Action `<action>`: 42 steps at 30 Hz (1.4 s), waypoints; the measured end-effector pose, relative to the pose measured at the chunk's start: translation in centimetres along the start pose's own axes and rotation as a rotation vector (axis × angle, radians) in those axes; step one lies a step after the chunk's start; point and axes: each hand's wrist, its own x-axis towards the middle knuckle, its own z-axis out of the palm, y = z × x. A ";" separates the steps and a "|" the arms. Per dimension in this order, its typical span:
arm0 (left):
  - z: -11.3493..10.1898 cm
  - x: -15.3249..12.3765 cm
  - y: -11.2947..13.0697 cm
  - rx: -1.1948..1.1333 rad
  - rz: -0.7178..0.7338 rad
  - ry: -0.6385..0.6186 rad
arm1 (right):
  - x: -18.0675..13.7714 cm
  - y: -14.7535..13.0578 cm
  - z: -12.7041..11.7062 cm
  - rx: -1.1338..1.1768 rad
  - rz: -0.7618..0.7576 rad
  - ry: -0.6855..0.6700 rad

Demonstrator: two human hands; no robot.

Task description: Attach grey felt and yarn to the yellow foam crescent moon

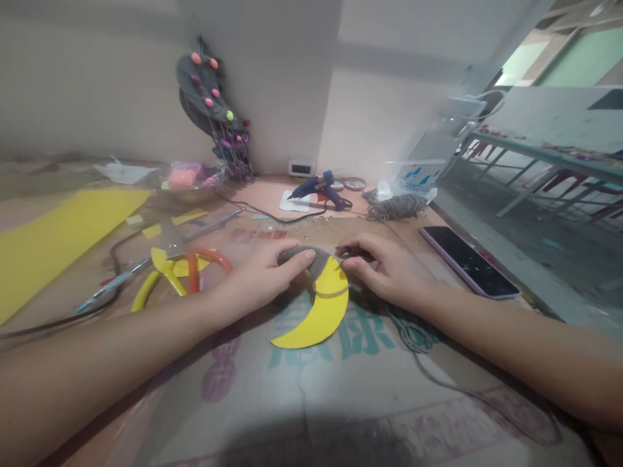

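Observation:
A yellow crescent-shaped cutout (321,318) has its upper part wrapped in grey yarn (318,261), and one loose loop crosses its bare yellow part. My left hand (260,264) is closed on the wrapped end, thumb on top. To the right of the crescent, the fingers of my right hand (389,264) are curled in a pinch at the grey yarn; the fingertips partly hide it. A slack length of the yarn strand (450,387) trails from beneath my right forearm toward the lower right.
Scissors with orange handles (193,272) and yellow-handled pliers (168,269) lie left, beside yellow sheet material (63,233). Behind are a blue glue gun (316,187), a yarn bundle (396,206) and a grey crescent decoration with pompoms (199,94). A phone (470,259) lies right.

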 end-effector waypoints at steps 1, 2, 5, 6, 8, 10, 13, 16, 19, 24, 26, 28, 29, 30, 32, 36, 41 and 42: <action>0.0 0.0 0.0 -0.003 -0.007 0.000 | 0.0 -0.1 0.0 0.031 0.026 -0.015; 0.1 0.0 0.0 -0.003 -0.011 0.002 | 0.1 -0.2 0.0 0.062 0.055 -0.035; 0.1 0.0 0.1 -0.004 -0.021 -0.003 | 0.3 -0.6 0.2 0.178 0.165 -0.096; 0.1 0.0 0.2 -0.015 -0.019 -0.008 | 0.4 -0.7 0.3 0.226 0.204 -0.106; 0.0 0.0 0.4 -0.038 -0.009 -0.019 | 0.6 -0.8 0.4 0.322 0.281 -0.128; -0.2 0.0 0.6 -0.043 0.002 -0.031 | 0.6 -0.8 0.6 0.413 0.358 -0.151; -0.3 0.0 0.7 -0.002 -0.006 -0.061 | 0.6 -0.8 0.5 0.522 0.461 -0.157; -0.3 0.1 0.6 0.058 -0.010 -0.090 | 0.6 -1.0 0.4 0.579 0.516 -0.132; -0.3 0.2 0.6 0.104 0.006 -0.077 | 0.7 -1.2 0.3 0.614 0.546 -0.108; -0.3 0.2 0.5 0.108 -0.009 -0.090 | 0.8 -1.1 0.5 0.633 0.546 -0.086; -0.3 0.1 0.4 0.073 -0.013 -0.118 | 0.9 -1.1 0.5 0.630 0.547 -0.080; -0.2 0.1 0.4 0.034 -0.002 -0.134 | 0.9 -1.1 0.5 0.623 0.542 -0.076; -0.2 0.1 0.4 0.012 0.006 -0.136 | 0.9 -1.1 0.5 0.622 0.542 -0.074; -0.2 0.1 0.4 -0.010 0.013 -0.138 | 0.9 -1.1 0.6 0.624 0.544 -0.075; -0.2 0.1 0.4 -0.042 0.016 -0.134 | 0.8 -0.9 0.6 0.646 0.563 -0.079; -0.1 0.0 0.5 -0.024 0.053 -0.038 | 0.8 -0.4 0.9 0.747 0.610 -0.085; -0.1 -0.3 0.5 0.052 0.167 0.069 | 0.9 0.2 1.1 0.767 0.592 -0.090; -0.2 -0.4 0.5 0.070 0.180 0.067 | 0.9 0.3 1.1 0.769 0.606 -0.107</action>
